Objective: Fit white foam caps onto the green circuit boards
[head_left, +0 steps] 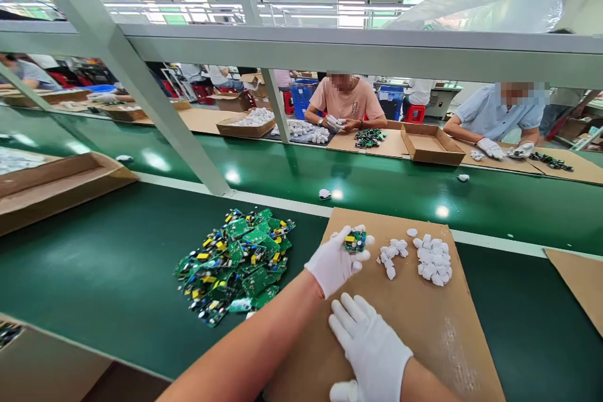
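My left hand [333, 262], in a white glove, grips a small green circuit board [355, 240] over the near edge of a brown cardboard sheet [433, 320]. My right hand [370, 345], also gloved, lies flat on the cardboard with its fingers apart and nothing in it. A heap of green circuit boards [235, 264] lies on the green table to the left of my left hand. Two clusters of small white plastic parts, one small [392, 252] and one larger [433, 259], rest on the cardboard just right of the held board.
A green conveyor belt [386, 188] runs across behind a white slanted frame post [155, 107]; single white parts ride on it. Cardboard boxes sit at the left [56, 182] and across the belt [431, 144]. Two people opposite work with gloved hands.
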A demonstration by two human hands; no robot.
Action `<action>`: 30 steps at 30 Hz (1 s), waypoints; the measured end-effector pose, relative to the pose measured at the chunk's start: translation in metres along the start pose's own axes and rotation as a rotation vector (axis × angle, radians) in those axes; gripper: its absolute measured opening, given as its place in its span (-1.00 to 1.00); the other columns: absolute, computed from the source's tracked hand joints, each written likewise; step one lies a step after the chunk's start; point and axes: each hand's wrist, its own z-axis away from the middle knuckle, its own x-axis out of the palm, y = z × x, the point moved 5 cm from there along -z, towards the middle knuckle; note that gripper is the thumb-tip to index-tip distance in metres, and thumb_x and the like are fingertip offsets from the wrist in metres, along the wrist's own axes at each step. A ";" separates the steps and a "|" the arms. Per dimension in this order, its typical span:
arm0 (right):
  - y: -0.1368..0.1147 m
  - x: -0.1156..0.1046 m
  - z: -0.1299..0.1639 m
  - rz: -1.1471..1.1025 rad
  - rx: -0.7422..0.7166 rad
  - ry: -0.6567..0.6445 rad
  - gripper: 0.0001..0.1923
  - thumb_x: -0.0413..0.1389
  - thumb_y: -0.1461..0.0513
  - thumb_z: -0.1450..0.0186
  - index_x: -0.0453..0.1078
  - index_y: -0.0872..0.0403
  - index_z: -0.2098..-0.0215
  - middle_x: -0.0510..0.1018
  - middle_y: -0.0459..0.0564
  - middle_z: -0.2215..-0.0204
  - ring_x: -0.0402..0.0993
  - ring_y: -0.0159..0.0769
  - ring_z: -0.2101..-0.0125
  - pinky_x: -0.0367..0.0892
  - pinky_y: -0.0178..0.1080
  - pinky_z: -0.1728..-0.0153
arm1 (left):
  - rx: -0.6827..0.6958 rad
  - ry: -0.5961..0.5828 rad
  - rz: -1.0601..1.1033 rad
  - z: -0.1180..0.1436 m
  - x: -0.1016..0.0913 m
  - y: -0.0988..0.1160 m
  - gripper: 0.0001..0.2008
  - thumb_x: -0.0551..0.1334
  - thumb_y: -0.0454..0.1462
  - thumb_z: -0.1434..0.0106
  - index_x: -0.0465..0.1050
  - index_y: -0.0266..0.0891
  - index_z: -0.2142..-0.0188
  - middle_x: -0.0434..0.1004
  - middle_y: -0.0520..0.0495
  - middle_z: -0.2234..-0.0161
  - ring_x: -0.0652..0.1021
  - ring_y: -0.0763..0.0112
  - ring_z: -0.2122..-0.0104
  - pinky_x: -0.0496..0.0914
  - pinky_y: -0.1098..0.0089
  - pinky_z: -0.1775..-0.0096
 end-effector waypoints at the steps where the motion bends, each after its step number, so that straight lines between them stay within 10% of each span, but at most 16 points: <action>1: 0.000 -0.001 0.000 0.018 -0.002 0.017 -0.22 -0.04 -0.09 -0.21 -0.02 0.17 -0.25 -0.01 0.18 -0.25 -0.21 0.02 -0.24 -0.22 0.05 -0.18 | -0.014 -0.011 0.041 -0.001 -0.001 -0.007 -0.73 0.15 -0.11 -0.19 0.35 -0.17 0.15 0.49 -0.09 0.25 0.48 0.50 0.52 0.25 0.54 0.58; 10: 0.043 -0.015 -0.003 0.156 0.291 0.293 -0.61 0.02 0.35 -0.20 0.34 -0.06 0.01 0.50 0.08 0.20 0.38 -0.15 0.23 0.27 -0.15 0.28 | 0.111 0.076 -0.016 -0.001 -0.026 -0.016 -0.70 0.25 -0.28 -0.14 0.34 -0.23 0.12 0.46 -0.11 0.19 0.55 0.38 0.32 0.41 0.46 0.38; 15: 0.067 -0.025 0.021 -0.674 0.550 0.682 -0.72 -0.06 0.14 -0.30 0.35 0.06 0.12 0.56 -0.01 0.42 0.39 -0.36 0.53 0.31 -0.31 0.51 | 0.140 0.120 -0.135 -0.002 -0.034 -0.017 -0.63 0.25 -0.19 -0.13 0.30 -0.16 0.06 0.45 -0.10 0.18 0.52 0.50 0.51 0.29 0.56 0.61; 21: 0.077 -0.031 0.027 -1.454 0.557 0.759 -0.62 0.03 -0.02 -0.22 0.33 0.11 0.22 0.54 0.00 0.44 0.31 -0.45 0.62 0.18 -0.41 0.70 | 0.043 0.016 -0.073 -0.001 -0.023 -0.031 -0.68 0.26 -0.23 -0.13 0.34 -0.23 0.12 0.44 -0.17 0.13 0.54 0.44 0.38 0.36 0.53 0.47; 30: 0.077 -0.052 0.037 -0.907 0.490 0.876 -0.75 0.11 0.08 -0.21 0.47 0.04 0.24 0.54 -0.04 0.42 0.45 -0.31 0.41 0.39 -0.25 0.39 | -0.033 -0.030 -0.183 -0.001 -0.018 -0.055 -0.60 0.32 -0.24 -0.06 0.39 -0.24 0.08 0.48 -0.19 0.15 0.54 0.35 0.28 0.40 0.44 0.32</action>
